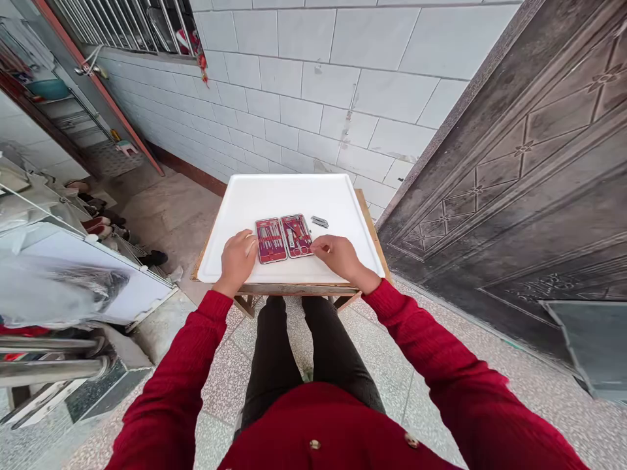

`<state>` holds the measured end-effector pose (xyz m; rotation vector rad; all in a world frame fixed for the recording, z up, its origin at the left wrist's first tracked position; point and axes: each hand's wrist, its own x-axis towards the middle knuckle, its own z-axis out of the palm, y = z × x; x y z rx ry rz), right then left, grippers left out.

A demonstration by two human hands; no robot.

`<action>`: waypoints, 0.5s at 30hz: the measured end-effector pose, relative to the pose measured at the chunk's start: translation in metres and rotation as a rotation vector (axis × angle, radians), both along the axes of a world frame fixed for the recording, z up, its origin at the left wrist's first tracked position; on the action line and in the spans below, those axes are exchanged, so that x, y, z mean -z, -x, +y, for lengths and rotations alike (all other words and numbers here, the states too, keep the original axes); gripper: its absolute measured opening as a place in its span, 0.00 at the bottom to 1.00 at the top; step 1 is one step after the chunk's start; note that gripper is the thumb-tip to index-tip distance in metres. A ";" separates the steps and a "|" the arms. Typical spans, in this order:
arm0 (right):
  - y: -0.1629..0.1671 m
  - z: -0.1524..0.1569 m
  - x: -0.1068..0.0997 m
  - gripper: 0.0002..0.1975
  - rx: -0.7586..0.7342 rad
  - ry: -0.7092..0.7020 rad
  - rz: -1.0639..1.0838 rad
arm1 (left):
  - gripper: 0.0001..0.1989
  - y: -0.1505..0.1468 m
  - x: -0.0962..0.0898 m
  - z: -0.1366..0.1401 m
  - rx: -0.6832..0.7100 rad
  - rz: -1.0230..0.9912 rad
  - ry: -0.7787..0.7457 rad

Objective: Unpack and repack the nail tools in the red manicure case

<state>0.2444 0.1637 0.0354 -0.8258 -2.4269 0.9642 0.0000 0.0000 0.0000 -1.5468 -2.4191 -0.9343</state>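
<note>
A manicure set case [272, 259] lies open like a book on the white tabletop, its red lining holding several slim metal tools in the left half. Its right half holds scissors [300, 250] and other small metal tools. My left hand [239, 256] is at the case's left edge, fingers curled against it. At the right edge, my right hand [337, 253] has its thumb and forefinger pinched together on the case's border. Just beyond that hand, a nail clipper [320, 222] rests loose on the tabletop.
The small table has a white top [289, 189] with a raised rim, on a wooden frame [375, 241]. A tiled wall [313, 85] stands behind it, a dark patterned door [514, 196] to the right. Shoes [154, 258] and a white cabinet [117, 261] are at the left.
</note>
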 end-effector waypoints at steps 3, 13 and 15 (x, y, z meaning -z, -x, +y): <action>0.029 0.013 -0.008 0.09 0.007 -0.082 -0.199 | 0.17 0.002 0.016 0.000 -0.077 -0.050 -0.002; 0.081 -0.001 -0.003 0.18 -0.001 -0.259 -0.584 | 0.17 -0.007 0.024 -0.001 0.084 0.080 0.073; 0.087 -0.002 -0.001 0.16 0.005 -0.254 -0.608 | 0.18 -0.007 0.025 0.000 0.097 0.097 0.073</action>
